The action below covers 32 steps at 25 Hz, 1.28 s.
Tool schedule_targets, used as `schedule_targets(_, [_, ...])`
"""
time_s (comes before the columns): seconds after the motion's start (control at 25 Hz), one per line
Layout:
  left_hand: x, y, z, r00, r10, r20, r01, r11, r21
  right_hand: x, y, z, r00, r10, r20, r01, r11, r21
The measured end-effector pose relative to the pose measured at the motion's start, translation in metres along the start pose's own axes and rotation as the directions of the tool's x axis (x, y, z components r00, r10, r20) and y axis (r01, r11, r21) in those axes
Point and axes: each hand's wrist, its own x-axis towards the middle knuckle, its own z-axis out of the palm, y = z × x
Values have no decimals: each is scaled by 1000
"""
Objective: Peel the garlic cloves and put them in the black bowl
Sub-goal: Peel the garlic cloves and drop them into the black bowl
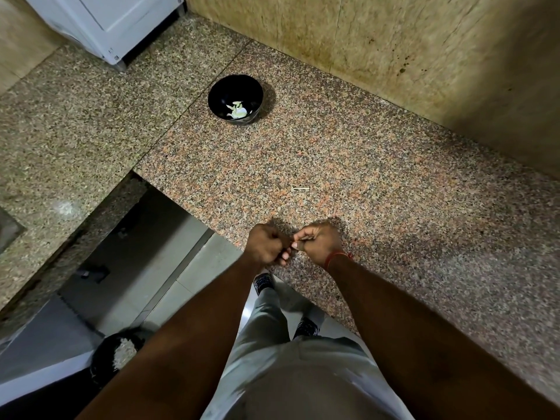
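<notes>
Both hands (289, 245) at counter edge (230, 237), grips pinching something unclear, black bowl (235, 100) well apart

Black bowl (235, 95) on pink-speckled granite counter (348, 165)

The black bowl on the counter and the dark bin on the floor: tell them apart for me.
The black bowl stands on the granite counter, ahead of the hands; the dark bin sits below on the floor, partly hidden by the left arm. The bowl holds a few pale garlic pieces; the bin holds a heap of pale scraps. Both are dark and round.
</notes>
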Motion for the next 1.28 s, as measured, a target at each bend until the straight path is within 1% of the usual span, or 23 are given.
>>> schedule_targets(0.08, [2, -1, 1, 1000, 7, -1, -7, 1000, 17, 2, 2, 1, 1000, -22, 0, 22, 1000, -12])
schedule_targets(0.16, [3, -4, 4, 1000, 9, -15, -9, 1000, -5, 2, 2, 2, 1000, -28, 3, 28, 999, -19])
schedule_targets(0.36, [5, -11, 7, 999, 42, -13, -43, 991, -124, 4, 5, 2, 998, -56, 10, 56, 998, 8])
schedule_targets(0.52, [8, -20, 6, 998, 58, 24, -53, 985, -167, 0, 7, -4, 998, -45, 44, 39, 991, 131])
schedule_targets(0.72, [12, -24, 3, 984, 88, 155, -41, 958, -284, -3, -2, -13, 995, -61, 76, 42, 974, 222])
schedule_targets(0.88, [10, -11, 3, 981, 100, 163, -31, 924, -380, -4, -12, -15, 997, -10, 73, -17, 932, 363])
schedule_targets(0.96, [10, -5, 1, 981, 105, 160, -33, 916, -400, -3, -12, -15, 997, 1, 76, -34, 901, 432])
schedule_targets(1.08, [11, -2, 1, 987, 100, 128, -48, 934, -354, -2, -14, -12, 994, 50, 95, -95, 820, 564])
schedule_targets(1.2, [13, -2, 4, 993, 101, 53, -87, 970, -227, -2, -18, -10, 990, 104, 98, -143, 722, 677])
schedule_targets(1.28, [14, 1, 6, 991, 130, 4, -129, 985, -118, -2, -20, -11, 987, 130, 94, -159, 703, 694])
